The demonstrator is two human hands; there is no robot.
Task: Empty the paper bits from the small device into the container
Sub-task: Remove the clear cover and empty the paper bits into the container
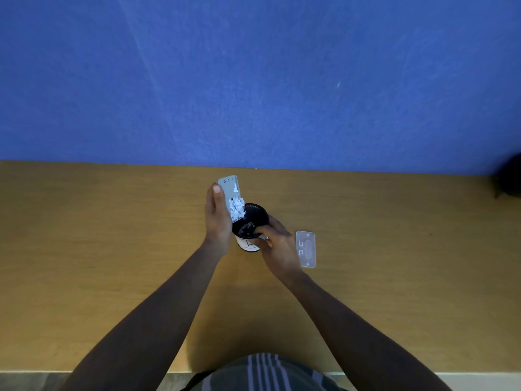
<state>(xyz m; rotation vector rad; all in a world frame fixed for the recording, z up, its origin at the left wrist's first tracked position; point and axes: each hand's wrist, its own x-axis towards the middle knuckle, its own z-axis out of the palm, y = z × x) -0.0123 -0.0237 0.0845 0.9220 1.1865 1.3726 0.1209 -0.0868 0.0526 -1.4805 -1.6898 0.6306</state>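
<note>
My left hand (216, 215) holds a small flat grey device (231, 187), tilted on edge over the container. White paper bits (236, 208) cling to its lower half, right above the rim. The container (251, 221) is a round cup with a black inside and a white outer wall, standing on the wooden table; a few white bits lie inside it. My right hand (277, 244) grips the container's near right side. The device's underside is hidden by my left palm.
A clear plastic cover piece (306, 248) lies flat on the table (112, 249) just right of my right hand. A blue wall (253, 80) rises behind the table. A dark object (510, 179) sits at the far right edge.
</note>
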